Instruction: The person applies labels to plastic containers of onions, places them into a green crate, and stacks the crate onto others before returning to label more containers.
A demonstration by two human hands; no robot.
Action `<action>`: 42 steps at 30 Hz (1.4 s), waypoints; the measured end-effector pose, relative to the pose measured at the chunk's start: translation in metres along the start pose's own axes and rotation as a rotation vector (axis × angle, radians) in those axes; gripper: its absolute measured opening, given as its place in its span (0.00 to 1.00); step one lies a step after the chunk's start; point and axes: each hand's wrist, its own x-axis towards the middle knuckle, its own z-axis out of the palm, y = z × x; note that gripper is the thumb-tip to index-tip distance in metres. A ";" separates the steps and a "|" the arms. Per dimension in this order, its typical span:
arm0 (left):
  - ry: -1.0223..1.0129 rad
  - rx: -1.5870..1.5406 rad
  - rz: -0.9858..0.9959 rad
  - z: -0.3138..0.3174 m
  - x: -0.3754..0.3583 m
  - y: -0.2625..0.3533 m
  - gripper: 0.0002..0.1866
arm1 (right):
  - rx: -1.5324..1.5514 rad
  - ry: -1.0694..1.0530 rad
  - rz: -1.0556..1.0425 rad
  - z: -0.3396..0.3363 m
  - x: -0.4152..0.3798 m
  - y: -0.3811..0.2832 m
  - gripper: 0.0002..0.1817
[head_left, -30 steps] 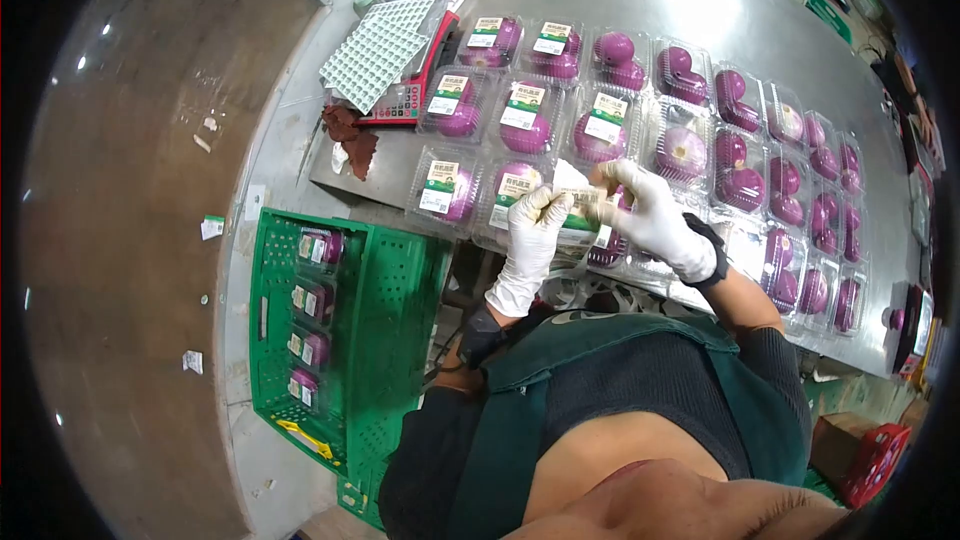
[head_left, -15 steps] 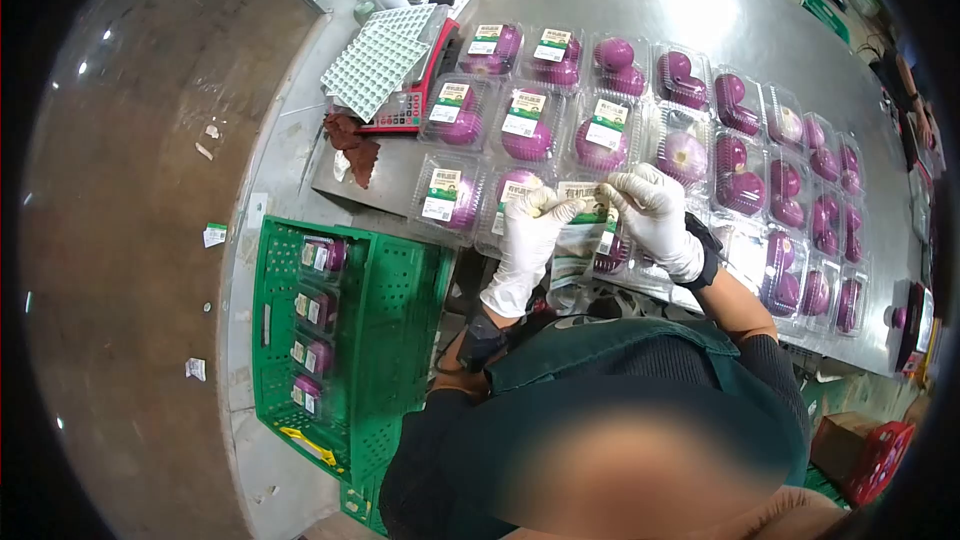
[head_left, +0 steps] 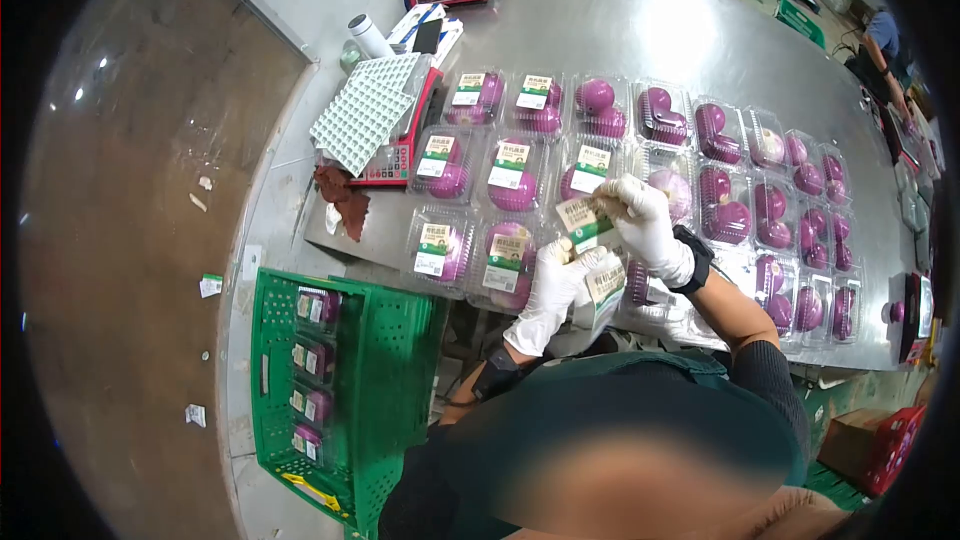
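My left hand [head_left: 560, 292], in a white glove, has its fingers closed on a strip of printed labels [head_left: 606, 288] that hangs at the table's front edge. Pinched in my gloved right hand [head_left: 652, 230] is a single green-and-white label [head_left: 584, 224], held above and just beyond the left fingers. Close by, a clear plastic box [head_left: 510, 262] of round purple vegetables bears a label on its lid. Another labelled box [head_left: 590, 168] lies just beyond my hands. To the right, a box [head_left: 726, 208] has no label on top.
Rows of similar boxes cover the metal table [head_left: 600, 20]. A red scale [head_left: 392, 162] carries pale green dimpled trays [head_left: 368, 110]. A green crate [head_left: 392, 390] with several labelled boxes stands at left below the table. Another person [head_left: 882, 40] is at the far right.
A label has come away from the strip in my right hand, which has risen slightly. My left hand has moved down and right with the strip. The view has shifted.
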 end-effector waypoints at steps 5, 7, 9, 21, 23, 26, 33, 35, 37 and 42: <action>0.027 0.331 0.206 -0.015 0.031 -0.010 0.10 | 0.035 0.026 0.099 0.001 0.020 0.024 0.09; 0.000 0.525 0.096 -0.021 0.028 -0.004 0.10 | 0.292 0.101 0.302 -0.001 0.037 0.060 0.06; -0.018 0.672 -0.122 -0.030 0.019 -0.003 0.12 | 0.462 0.439 0.559 -0.020 0.084 0.105 0.08; 0.150 0.364 0.288 -0.070 0.002 0.000 0.09 | -0.821 -0.046 0.518 0.022 0.134 0.258 0.29; 0.156 0.385 0.306 -0.072 -0.002 -0.005 0.10 | -0.709 -0.147 0.688 -0.002 0.136 0.255 0.24; 0.143 0.488 0.307 -0.062 -0.005 0.008 0.10 | -0.345 -0.155 0.656 -0.015 0.108 0.200 0.24; 0.029 0.548 0.541 -0.037 -0.002 0.011 0.15 | 0.123 -0.246 0.450 0.020 -0.022 -0.021 0.09; -0.194 0.366 0.347 -0.022 -0.019 0.015 0.15 | 0.200 -0.054 0.509 0.020 -0.068 -0.035 0.08; -0.202 0.235 0.210 -0.021 -0.019 -0.006 0.07 | 0.127 0.035 0.584 0.017 -0.097 -0.048 0.08; -0.179 0.276 0.008 -0.015 -0.045 -0.072 0.07 | -0.183 0.107 0.526 -0.025 -0.136 -0.062 0.06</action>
